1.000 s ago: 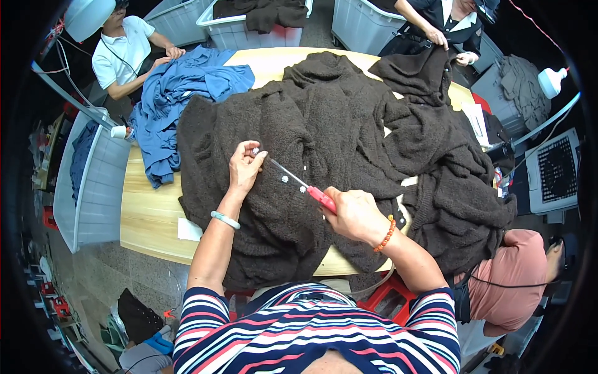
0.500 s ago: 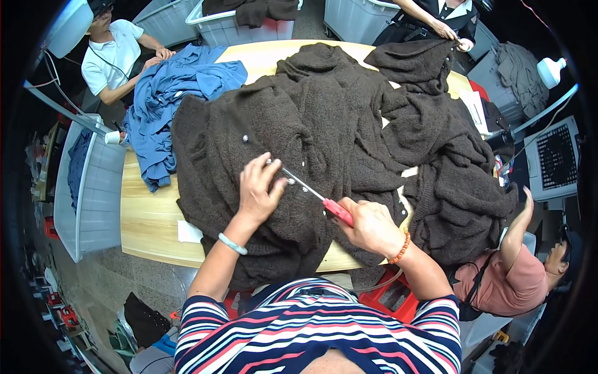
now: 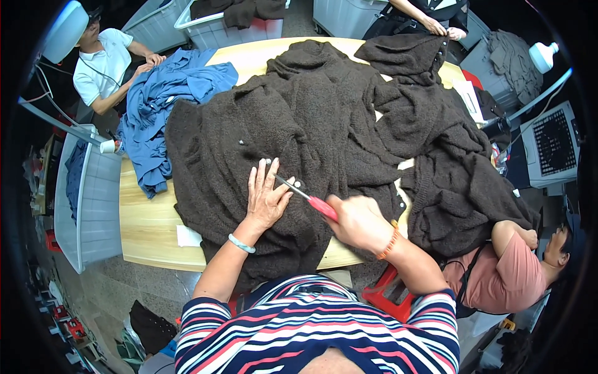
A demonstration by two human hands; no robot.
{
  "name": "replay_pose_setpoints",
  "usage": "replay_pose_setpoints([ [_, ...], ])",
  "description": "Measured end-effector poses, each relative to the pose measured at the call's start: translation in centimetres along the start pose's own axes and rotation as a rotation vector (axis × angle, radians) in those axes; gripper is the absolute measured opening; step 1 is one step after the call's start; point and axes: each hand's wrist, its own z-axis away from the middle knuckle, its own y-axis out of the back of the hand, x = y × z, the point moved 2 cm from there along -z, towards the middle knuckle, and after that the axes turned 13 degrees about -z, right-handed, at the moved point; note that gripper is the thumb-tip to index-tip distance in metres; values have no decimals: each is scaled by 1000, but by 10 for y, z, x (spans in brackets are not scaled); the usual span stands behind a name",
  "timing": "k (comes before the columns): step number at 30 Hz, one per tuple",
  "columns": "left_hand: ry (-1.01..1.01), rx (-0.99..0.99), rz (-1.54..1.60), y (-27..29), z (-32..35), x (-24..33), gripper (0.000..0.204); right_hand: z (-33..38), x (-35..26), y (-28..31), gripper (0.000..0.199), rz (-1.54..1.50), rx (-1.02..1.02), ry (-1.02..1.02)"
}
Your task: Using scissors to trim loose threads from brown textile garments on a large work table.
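A large dark brown knit garment (image 3: 218, 156) with pale shiny buttons (image 3: 298, 184) is spread over the table in front of me. My left hand (image 3: 268, 199) lies on it, fingers stretched out and apart around a button by the fingertips. My right hand (image 3: 361, 224) is closed around the red handle of a tool (image 3: 322, 208) with a long thin metal shaft. The shaft points up and left, its end by my left fingers; the exact tip is hard to make out.
Blue garments (image 3: 180, 84) lie at the table's far left, by a person in a white shirt (image 3: 115, 62). Another person's hands (image 3: 445, 30) hold brown knit at the far right. A person in pink (image 3: 507, 274) is at the right. A grey bin (image 3: 93, 206) stands left of the wooden table (image 3: 146, 218).
The tool and my right hand have moved slightly left and down. My left hand has shifted a little right and its fingers lie flatter. The person in pink has lowered an arm.
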Motion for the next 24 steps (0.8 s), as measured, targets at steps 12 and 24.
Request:
replay_pose_setpoints([
  [12, 0, -46, 65, 6, 4, -12, 42, 67, 30, 2, 24, -135, -294, -189],
  [24, -874, -617, -258, 70, -10, 47, 52, 107, 63, -23, 23, -58, 129, -267],
])
